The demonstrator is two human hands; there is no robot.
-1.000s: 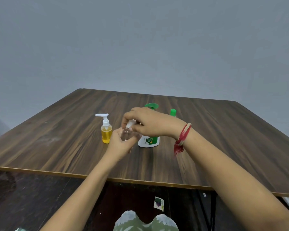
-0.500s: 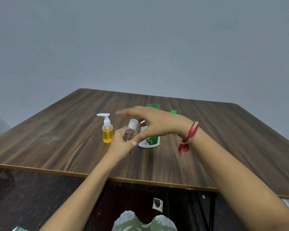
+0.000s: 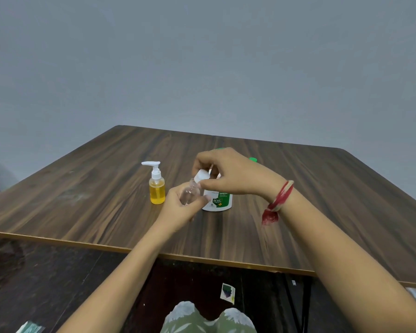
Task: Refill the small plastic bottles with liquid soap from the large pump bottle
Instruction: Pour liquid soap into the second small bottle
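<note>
Masking the pump bottle (image 3: pixel 218 201), left hand (image 3: pixel 177 209) holds clear bottle (image 3: pixel 189 194), right hand (image 3: pixel 234 174) pinches its cap (image 3: pixel 201 176).

One head-worn wide-angle view looks forward and down across the wooden table (image 3: pixel 298 200), close above both forearms.

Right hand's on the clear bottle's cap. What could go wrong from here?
The left hand alone grips the tilted clear bottle; the right hand, pinching the white cap, could wrench it loose. The large bottle stands right behind both hands, so a jerk might topple it. The yellow pump bottle, close to the left hand, could tip too.
</note>
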